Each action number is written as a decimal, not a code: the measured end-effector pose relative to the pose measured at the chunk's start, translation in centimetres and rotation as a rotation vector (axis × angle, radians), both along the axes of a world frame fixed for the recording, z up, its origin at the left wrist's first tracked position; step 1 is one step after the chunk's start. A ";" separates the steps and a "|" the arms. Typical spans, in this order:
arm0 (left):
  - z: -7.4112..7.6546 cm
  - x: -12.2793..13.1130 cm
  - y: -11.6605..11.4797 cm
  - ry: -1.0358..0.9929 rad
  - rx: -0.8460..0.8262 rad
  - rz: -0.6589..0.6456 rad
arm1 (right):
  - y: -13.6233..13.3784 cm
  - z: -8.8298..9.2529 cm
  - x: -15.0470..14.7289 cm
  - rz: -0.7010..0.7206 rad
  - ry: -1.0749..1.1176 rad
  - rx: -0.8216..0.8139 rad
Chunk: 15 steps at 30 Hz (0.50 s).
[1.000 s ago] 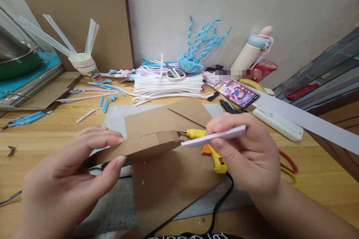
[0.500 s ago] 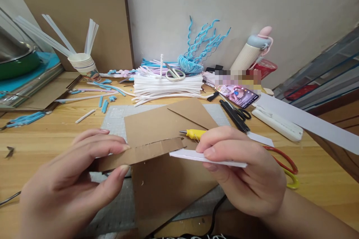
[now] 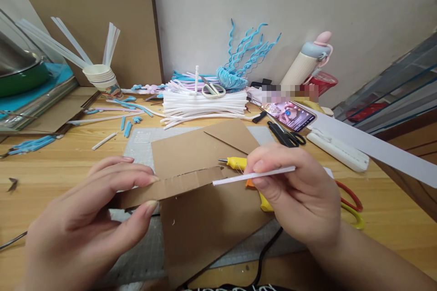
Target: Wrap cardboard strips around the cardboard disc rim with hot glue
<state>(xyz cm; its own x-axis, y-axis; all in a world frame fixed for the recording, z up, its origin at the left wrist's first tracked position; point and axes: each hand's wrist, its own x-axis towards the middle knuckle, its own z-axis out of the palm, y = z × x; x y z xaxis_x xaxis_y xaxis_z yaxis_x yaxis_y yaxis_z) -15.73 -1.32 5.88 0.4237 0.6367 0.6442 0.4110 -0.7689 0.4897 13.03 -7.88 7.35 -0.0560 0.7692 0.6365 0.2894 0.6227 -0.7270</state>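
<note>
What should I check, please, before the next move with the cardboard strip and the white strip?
1. Left hand grips the brown corrugated cardboard strip: ok.
2. Right hand pinches the thin white flat strip: ok.
3. White strip's tip touches the cardboard strip's end: cannot tell.
4. Yellow glue gun lies down, in neither hand: ok.
5. Glue present on either strip: cannot tell.

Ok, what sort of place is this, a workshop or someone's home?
Probably a home craft desk: a wooden table littered with a stack of white pipe cleaners, a yellow glue gun and a cutting mat. The left hand holds a cardboard strip, the right hand a white strip.
</note>
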 end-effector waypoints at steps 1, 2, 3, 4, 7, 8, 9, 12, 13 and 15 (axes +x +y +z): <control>0.0 0.0 0.0 0.001 -0.002 -0.001 | 0.0 0.0 0.1 -0.006 0.004 -0.016; 0.0 0.1 0.0 -0.001 -0.005 0.002 | 0.0 -0.1 0.1 -0.013 0.005 -0.029; -0.1 0.1 0.0 -0.007 -0.009 0.008 | 0.0 -0.1 0.2 -0.023 0.006 -0.038; -0.1 0.2 0.0 -0.018 -0.014 0.018 | 0.0 -0.2 0.3 -0.043 0.009 -0.046; -0.1 0.3 -0.1 -0.052 -0.030 0.056 | 0.2 -0.6 0.6 -0.129 0.044 -0.095; -0.1 0.4 -0.1 -0.057 -0.029 0.062 | 0.3 -0.7 0.7 -0.159 0.075 -0.123; -0.1 0.4 -0.1 -0.060 -0.028 0.065 | 0.4 -0.7 0.8 -0.182 0.121 -0.153; -0.1 0.6 -0.2 -0.073 -0.043 0.084 | 0.9 -0.4 0.8 -0.159 0.353 -0.250; -0.1 0.6 -0.2 -0.079 -0.049 0.098 | 1.1 -0.2 0.8 -0.134 0.452 -0.300; -0.3 0.5 -0.1 -0.074 -0.048 0.119 | 1.6 0.3 0.9 -0.120 0.636 -0.422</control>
<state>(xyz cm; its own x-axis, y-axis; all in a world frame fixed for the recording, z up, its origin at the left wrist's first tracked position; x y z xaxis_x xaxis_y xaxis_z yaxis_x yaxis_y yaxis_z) -15.22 -1.41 5.61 0.2957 0.7107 0.6383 0.4597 -0.6916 0.5571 13.97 -6.33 7.62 0.3214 0.9315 0.1702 -0.2156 0.2470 -0.9447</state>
